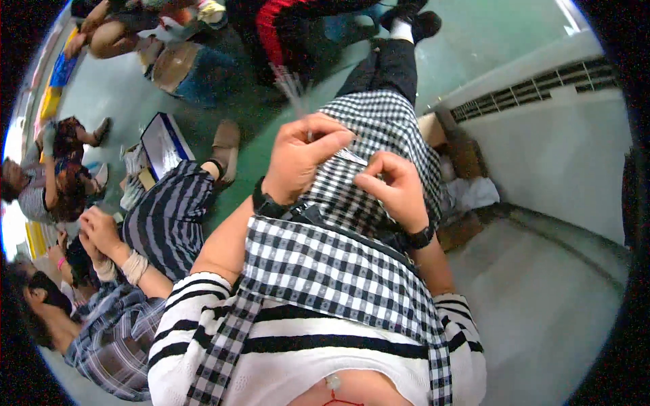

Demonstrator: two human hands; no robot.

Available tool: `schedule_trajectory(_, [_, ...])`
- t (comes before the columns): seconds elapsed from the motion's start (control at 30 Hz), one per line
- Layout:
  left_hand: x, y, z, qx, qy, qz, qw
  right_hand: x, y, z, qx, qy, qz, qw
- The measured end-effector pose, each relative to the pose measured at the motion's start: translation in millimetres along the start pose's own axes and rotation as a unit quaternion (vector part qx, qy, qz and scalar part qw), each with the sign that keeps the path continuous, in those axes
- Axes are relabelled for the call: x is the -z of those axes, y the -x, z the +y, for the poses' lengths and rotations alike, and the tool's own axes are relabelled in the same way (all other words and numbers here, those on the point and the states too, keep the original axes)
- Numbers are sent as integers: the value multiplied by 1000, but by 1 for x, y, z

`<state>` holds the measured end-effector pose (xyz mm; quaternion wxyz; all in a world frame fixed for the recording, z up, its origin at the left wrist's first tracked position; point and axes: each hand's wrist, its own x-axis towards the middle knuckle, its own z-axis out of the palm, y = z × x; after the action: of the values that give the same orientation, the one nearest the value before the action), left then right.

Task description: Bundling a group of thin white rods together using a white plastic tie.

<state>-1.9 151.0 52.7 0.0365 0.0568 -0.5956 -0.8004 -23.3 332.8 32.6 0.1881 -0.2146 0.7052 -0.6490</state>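
My left hand (305, 157) is closed around a bundle of thin, pale, see-through strands (292, 88). Their blurred far ends fan out beyond my knuckles. A short whitish end (349, 157) comes out on the thumb side, toward my right hand. Thumb and forefinger of my right hand (398, 191) are pinched together at the tip of that end. Both hands are above my lap, over a black-and-white checked apron (332, 254). What kind of strands these are is too blurred to make out.
Close on my left sits a person in a plaid shirt (118, 328). Past that person's striped-clad knees is an open box (166, 145) with pale strands. More people sit farther left and ahead. On my right are a cardboard box (467, 152), a white plastic bag (474, 194) and a wall (575, 128).
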Motion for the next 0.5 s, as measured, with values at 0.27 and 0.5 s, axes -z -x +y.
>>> schedule_trajectory(0.27, [-2,0,-4,73,66,38,994,4,2,1,44,17,21,999])
schedule_trajectory(0.5, [1,-1,-4,72,80,-20,994,9,4,12,-123,-293,-140,938])
